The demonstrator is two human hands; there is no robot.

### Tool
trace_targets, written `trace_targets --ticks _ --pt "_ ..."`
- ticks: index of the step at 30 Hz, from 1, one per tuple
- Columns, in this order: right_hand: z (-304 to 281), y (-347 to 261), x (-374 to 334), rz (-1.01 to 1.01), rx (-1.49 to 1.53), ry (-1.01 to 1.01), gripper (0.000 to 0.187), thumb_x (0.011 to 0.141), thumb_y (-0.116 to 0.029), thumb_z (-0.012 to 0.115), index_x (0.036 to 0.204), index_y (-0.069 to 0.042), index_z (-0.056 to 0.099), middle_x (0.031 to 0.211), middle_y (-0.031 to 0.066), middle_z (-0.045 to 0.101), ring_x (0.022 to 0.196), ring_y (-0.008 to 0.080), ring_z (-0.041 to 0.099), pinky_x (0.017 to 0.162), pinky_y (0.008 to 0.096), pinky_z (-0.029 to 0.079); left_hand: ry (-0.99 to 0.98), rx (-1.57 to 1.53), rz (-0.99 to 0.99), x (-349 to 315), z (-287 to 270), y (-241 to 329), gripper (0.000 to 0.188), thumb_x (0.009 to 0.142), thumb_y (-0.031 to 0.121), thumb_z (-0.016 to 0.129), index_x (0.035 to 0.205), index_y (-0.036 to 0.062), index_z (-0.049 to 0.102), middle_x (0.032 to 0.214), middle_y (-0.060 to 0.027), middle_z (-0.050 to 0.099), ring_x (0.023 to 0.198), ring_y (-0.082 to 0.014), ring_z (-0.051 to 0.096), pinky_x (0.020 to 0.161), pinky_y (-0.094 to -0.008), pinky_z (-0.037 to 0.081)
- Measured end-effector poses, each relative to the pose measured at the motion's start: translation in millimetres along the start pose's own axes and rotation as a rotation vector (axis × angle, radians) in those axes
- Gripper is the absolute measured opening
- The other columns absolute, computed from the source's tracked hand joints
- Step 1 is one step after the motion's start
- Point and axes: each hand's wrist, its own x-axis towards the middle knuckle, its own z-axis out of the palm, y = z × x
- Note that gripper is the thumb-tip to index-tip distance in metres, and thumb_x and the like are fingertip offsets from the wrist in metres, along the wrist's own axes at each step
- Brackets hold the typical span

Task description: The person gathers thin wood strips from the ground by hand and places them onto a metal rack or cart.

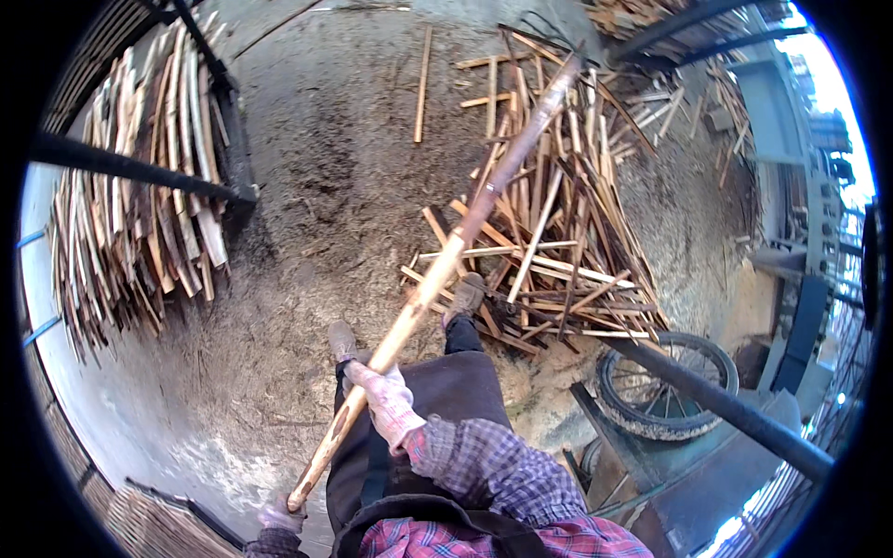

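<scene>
A long wooden pole, pale at its near part and dark with bark toward its far end, runs slantwise from my lower left to the upper right. My right hand, in a pale stained glove, is closed round its lower part. At the near end, my left hand, gloved too, is closed about the tip; part of that hand is hard to make out. The far end of the pole reaches over a loose heap of wooden strips on the ground in front of me.
Long wooden slats stand stacked in a dark metal rack at the left. A spoked wheel and a metal bar lie to the right, near grey machinery. One strip lies alone on the dirt floor.
</scene>
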Motion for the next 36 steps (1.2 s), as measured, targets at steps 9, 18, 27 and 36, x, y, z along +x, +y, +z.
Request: trace_targets --ticks 9,18,27,36 --pt "89.5 9.7 124.7 0.028 -0.94 -0.089 0.045 0.066 -0.02 0.063 0.103 0.001 0.048 0.082 0.0147 0.057 0.076 0.0253 0.057 0.067 0.0339 0.048 0.046 -0.131 -0.229 36.8 13.6 120.1 0.036 0.068 0.04 0.061 0.071 0.0045 0.059 0.066 -0.0174 0.06 0.063 -0.0353 0.059 0.059 -0.0445 0.048" --pt "21.4 -36.3 117.5 -0.217 -1.248 0.006 0.059 0.078 -0.029 0.054 0.13 -0.011 0.034 0.122 0.0157 0.048 0.114 0.0268 0.045 0.095 0.0326 0.035 0.065 -0.246 -0.14 255.4 -31.7 156.1 0.04 0.076 0.042 0.052 0.092 0.0056 0.056 0.087 -0.0175 0.062 0.083 -0.0272 0.061 0.073 -0.0391 0.047" --pt "-183.2 -16.0 -95.5 0.504 -1.417 0.26 0.061 0.075 -0.055 0.053 0.11 -0.005 0.054 0.101 0.0113 0.062 0.09 0.0245 0.06 0.078 0.0312 0.044 -0.447 0.004 -0.042 196.7 -29.0 46.7 0.07 0.078 0.062 0.039 0.117 0.0052 0.051 0.112 -0.019 0.055 0.104 -0.0304 0.053 0.088 -0.0372 0.041" --pt "-211.4 106.4 -114.9 0.752 -1.064 -0.181 0.055 0.086 -0.048 0.042 0.116 -0.003 0.051 0.103 0.0139 0.06 0.091 0.0232 0.059 0.083 0.0328 0.044 -0.704 -0.05 0.078 114.6 -84.5 86.5 0.061 0.077 0.054 0.05 0.107 0.0016 0.057 0.092 -0.0142 0.063 0.084 -0.0255 0.061 0.072 -0.0339 0.047"
